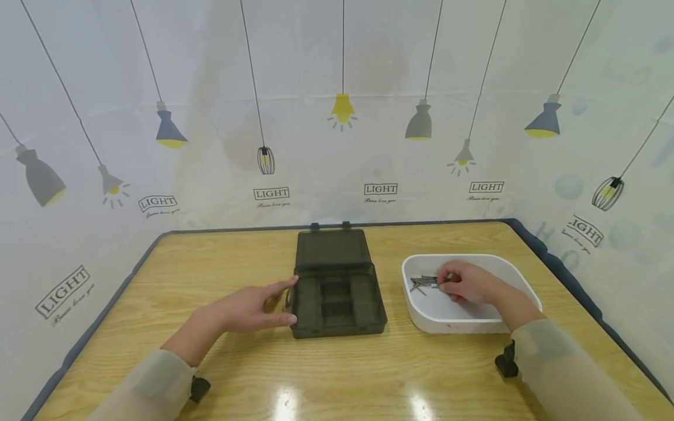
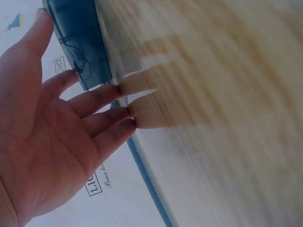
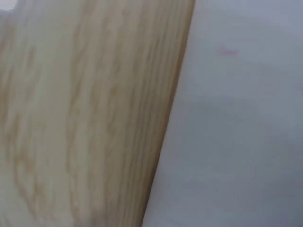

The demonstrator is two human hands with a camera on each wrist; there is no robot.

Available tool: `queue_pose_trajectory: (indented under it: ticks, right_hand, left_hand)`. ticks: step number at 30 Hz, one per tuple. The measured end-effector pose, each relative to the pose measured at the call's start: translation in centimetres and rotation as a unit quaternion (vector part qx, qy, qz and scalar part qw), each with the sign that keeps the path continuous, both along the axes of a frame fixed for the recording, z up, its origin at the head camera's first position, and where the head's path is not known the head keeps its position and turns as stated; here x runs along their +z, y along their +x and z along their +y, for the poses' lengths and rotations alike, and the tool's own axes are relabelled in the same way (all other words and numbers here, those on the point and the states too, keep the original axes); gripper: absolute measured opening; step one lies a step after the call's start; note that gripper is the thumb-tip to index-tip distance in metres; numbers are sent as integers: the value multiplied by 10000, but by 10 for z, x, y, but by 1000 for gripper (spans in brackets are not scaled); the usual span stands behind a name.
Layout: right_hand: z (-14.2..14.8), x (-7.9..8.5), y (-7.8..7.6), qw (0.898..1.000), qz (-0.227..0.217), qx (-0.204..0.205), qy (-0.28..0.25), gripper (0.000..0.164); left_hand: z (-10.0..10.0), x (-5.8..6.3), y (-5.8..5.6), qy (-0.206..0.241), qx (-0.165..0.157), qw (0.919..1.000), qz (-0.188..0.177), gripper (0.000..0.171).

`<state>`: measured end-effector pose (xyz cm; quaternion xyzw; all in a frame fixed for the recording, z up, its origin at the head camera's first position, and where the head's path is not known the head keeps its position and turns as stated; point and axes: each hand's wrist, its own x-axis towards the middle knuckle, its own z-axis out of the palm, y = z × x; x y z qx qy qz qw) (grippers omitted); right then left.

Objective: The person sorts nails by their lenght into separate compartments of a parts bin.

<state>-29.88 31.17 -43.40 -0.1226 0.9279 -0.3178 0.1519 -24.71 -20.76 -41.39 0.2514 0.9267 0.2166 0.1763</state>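
Note:
A dark translucent plastic case (image 1: 337, 327) stands on the table with its lid (image 1: 333, 248) folded back, showing divided compartments. At its left side rests my left hand (image 1: 253, 307), fingers extended and fingertips against the case wall; in the left wrist view, several lower fingertips reach the tabletop beside the latch (image 2: 78, 59). My right hand (image 1: 468, 282) reaches into a white tray (image 1: 447, 323), its thumb and forefinger pinching at the right end of a small pile of thin metal screws (image 1: 423, 282). Its fingers partly hide the pile. The right hand is outside the right wrist view.
The wooden table (image 1: 231, 374) ends at a back cloth (image 1: 316, 175) printed with hanging lamps, which also runs along both sides. In the right wrist view, the tray's outer wall (image 3: 236, 118) rises from the wood grain.

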Motion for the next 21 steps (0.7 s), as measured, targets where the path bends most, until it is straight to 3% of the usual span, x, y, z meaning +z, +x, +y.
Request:
queue_pose_trajectory:
  ticks: [12,21]
  right_hand:
    - [0,7,3,9989,97,445,79,5]
    - [-14,25,15,9989,257,268,-272,17]
  left_hand:
    - [-2,-5,-3,2,25,10000,23,96]
    - [-2,-6,-3,28,62,10000,-21,96]
